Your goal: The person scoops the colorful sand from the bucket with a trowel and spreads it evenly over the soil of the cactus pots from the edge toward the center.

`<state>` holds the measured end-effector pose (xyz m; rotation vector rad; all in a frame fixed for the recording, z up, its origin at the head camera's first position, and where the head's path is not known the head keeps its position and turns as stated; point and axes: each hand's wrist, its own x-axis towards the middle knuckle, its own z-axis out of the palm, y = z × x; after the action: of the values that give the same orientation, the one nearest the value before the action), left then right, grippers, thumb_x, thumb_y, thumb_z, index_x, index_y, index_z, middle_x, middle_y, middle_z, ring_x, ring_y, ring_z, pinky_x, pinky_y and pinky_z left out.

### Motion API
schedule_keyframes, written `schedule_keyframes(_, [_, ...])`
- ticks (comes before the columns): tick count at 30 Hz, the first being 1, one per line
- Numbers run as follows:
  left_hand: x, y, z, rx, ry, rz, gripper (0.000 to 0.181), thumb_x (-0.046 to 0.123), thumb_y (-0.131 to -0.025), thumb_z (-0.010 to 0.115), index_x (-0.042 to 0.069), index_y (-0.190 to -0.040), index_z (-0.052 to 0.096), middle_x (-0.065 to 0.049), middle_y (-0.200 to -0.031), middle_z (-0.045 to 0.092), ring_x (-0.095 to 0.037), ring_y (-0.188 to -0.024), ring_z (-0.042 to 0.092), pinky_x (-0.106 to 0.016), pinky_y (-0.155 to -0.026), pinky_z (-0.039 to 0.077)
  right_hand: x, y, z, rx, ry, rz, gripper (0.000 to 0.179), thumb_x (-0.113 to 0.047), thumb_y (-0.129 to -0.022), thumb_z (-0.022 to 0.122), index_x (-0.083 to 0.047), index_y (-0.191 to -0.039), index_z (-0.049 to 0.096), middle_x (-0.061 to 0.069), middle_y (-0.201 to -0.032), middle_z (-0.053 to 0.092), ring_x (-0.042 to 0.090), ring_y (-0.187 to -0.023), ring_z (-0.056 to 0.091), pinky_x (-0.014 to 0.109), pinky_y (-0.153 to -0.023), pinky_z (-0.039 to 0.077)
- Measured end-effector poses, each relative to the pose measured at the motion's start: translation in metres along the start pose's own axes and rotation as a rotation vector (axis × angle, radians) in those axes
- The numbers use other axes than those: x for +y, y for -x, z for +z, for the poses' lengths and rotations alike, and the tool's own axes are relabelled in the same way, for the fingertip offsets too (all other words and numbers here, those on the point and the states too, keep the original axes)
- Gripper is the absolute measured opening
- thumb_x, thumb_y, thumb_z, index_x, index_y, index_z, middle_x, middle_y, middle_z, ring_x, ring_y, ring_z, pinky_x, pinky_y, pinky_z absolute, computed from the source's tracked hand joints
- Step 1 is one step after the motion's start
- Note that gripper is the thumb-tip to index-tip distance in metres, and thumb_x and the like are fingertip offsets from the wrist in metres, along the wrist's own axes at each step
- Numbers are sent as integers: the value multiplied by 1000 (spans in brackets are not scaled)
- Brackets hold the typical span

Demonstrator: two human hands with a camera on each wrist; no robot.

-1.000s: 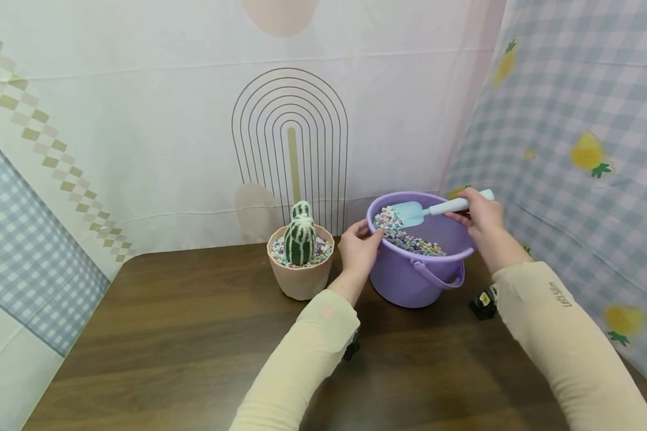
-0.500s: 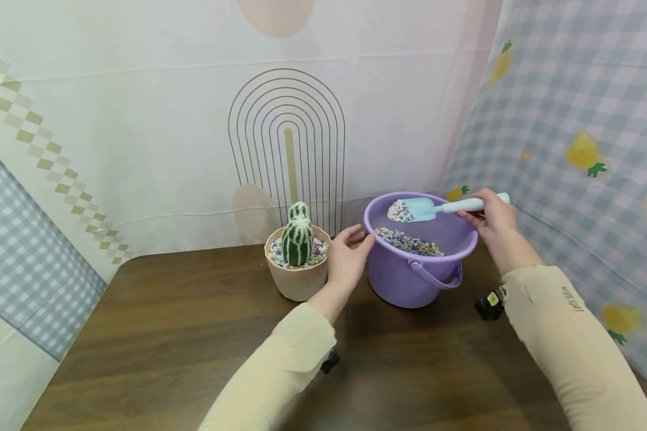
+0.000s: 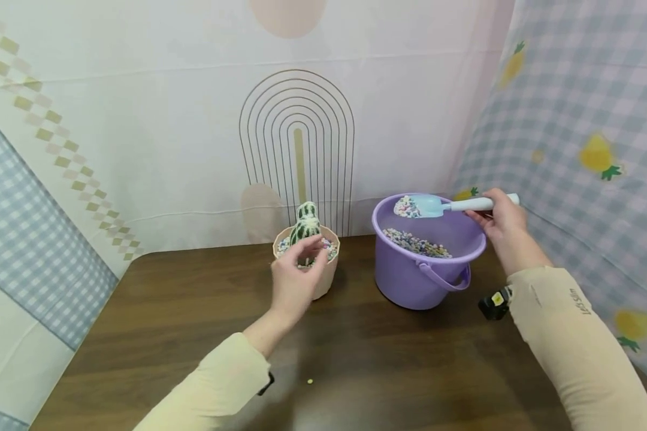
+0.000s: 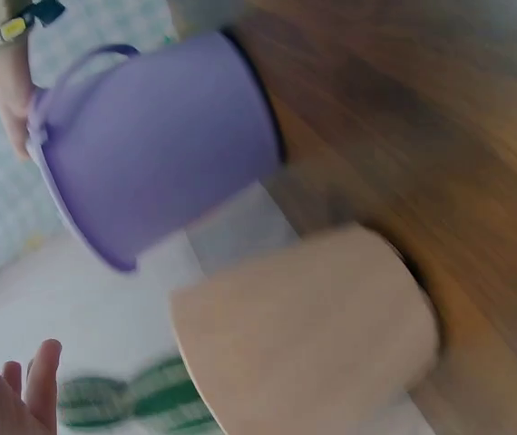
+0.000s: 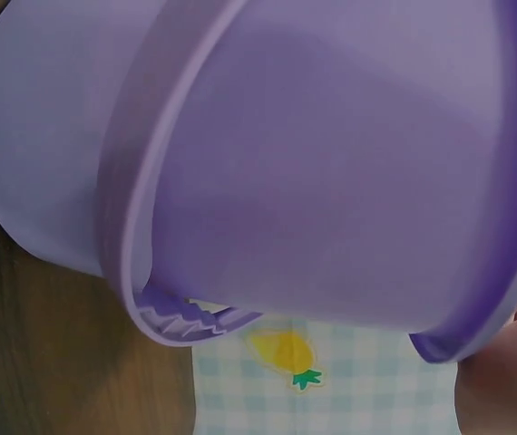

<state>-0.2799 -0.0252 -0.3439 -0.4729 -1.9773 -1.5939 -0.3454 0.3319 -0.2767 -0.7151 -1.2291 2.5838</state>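
Note:
My right hand (image 3: 505,226) grips the white handle of a light-blue trowel (image 3: 430,206), whose blade bears a heap of small multicoloured pebbles (image 3: 407,207) over the bucket's opening. The purple bucket (image 3: 410,281) stands upright with more pebbles (image 3: 417,244) at its bottom. Loosely bent and holding nothing, my left hand (image 3: 296,278) is in front of a peach flowerpot (image 3: 329,276), overlapping it in the head view. A green-and-white cactus (image 3: 307,220) rises from pebbles in that pot. The left wrist view, somewhat blurred, shows the pot's side (image 4: 304,335) and the bucket (image 4: 159,145).
A brown wooden table (image 3: 194,311) carries the pot and bucket. One small yellow pebble (image 3: 310,381) lies near its front. Behind hangs a pale printed cloth (image 3: 183,149), and a checked cloth (image 3: 571,197) closes the right side. The bucket's handle (image 3: 444,280) hangs down in front.
My left hand has left the bucket's rim and moved left to the pot. The trowel has lifted from the pebbles with its load and shifted slightly right. A yellow pebble now shows on the table.

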Motion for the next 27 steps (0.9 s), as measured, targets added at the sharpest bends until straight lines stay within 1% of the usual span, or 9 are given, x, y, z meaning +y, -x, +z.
schedule_keyframes(4, [-14,-6,-25,88,-77,-9,23,7,-82,68,3,-105,69,-13,-95,72,-20,-83,66,-16,-65,53,0,0,1,-6,-10,-9,15,-4,-84,62,-8,-95,51,12,-63,58,23,-59,62,30,-58,58])
schedule_keyframes(8, [-31,-14,-39,141,-132,-115,28,8,-84,66,3,-111,66,-14,-100,70,-23,-88,65,-23,-73,54,0,1,2,-23,-25,-24,14,-3,-84,61,-7,-92,51,12,-62,58,23,-58,62,30,-56,58])
schedule_keyframes(10, [-42,-17,-41,136,-174,-200,32,10,-85,65,2,-116,63,-16,-106,68,-26,-92,65,-32,-79,54,0,1,2,-24,-27,-22,13,-3,-84,61,-7,-91,51,12,-63,58,23,-58,62,30,-56,58])
schedule_keyframes(13, [-60,-17,-39,80,-224,-343,37,14,-87,63,-1,-121,58,-19,-112,65,-31,-97,65,-42,-85,53,2,2,3,-24,-28,-11,14,-3,-85,61,-8,-92,50,11,-64,58,23,-58,62,31,-57,58])
schedule_keyframes(16, [-74,-16,-34,38,-260,-413,38,15,-87,62,-3,-120,58,-21,-110,65,-31,-96,64,-42,-85,53,4,3,4,-25,-29,-5,16,-3,-85,62,-9,-93,50,11,-65,58,22,-58,62,31,-58,59])
schedule_keyframes(19, [-82,-21,-31,32,-254,-442,34,12,-86,60,-3,-117,59,-21,-108,66,-29,-95,64,-38,-82,54,4,4,7,-39,-38,-6,17,-3,-84,63,-9,-94,50,11,-66,58,22,-59,62,31,-58,58])
schedule_keyframes(24, [-90,-34,-36,14,-121,-558,34,10,-88,58,-2,-119,59,-22,-113,63,-13,-75,63,-26,-65,57,7,5,12,-72,-59,-6,15,-2,-84,63,-8,-91,51,11,-65,59,23,-59,62,32,-55,58])
schedule_keyframes(25, [-91,-35,-36,28,-102,-574,33,11,-88,58,-2,-119,60,-22,-113,64,-11,-71,62,-25,-62,57,8,5,13,-78,-58,-4,13,-2,-85,62,-7,-89,51,11,-65,59,23,-59,62,33,-55,58])
schedule_keyframes(27, [-93,-34,-37,84,-123,-574,30,12,-88,60,-1,-115,63,-20,-110,65,-11,-72,62,-24,-65,57,11,7,17,-94,-45,1,8,-2,-86,59,-6,-87,51,11,-64,59,22,-59,61,32,-54,58])
